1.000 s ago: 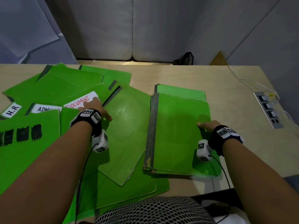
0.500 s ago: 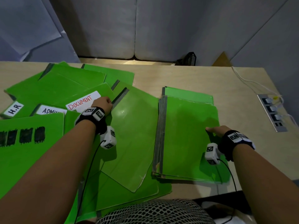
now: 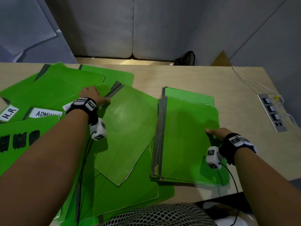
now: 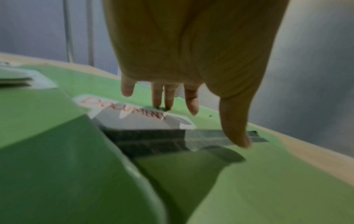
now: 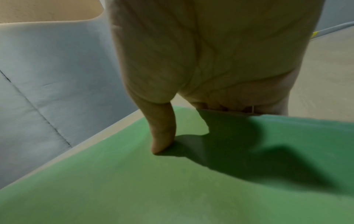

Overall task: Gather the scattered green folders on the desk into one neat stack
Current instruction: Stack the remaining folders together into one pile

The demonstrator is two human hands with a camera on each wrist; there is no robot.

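Observation:
A stack of green folders (image 3: 187,136) with grey spines lies at the desk's right. My right hand (image 3: 216,132) holds its right edge, thumb (image 5: 162,136) on top and fingers curled under the top folder. Left of it a tilted green folder (image 3: 130,128) lies on other green folders. My left hand (image 3: 92,95) is at that folder's far left corner with fingers straight. Its fingertips (image 4: 161,104) touch the folder labelled DOCUMENT (image 4: 134,118) and its thumb (image 4: 239,136) rests on the grey spine. More folders spread leftwards, labelled H.R (image 3: 9,114) and ADMIN (image 3: 45,113).
A folder with black marks (image 3: 19,141) lies under my left forearm. Further green folders (image 3: 130,196) reach the desk's near edge. A socket panel (image 3: 272,111) and white cable (image 3: 244,80) sit at the right. Bare desk (image 3: 179,75) shows beyond the stack.
My left hand has slid away from me, off the DOCUMENT label to the far end of the tilted folder's spine. My right hand has kept its hold on the stack's right edge.

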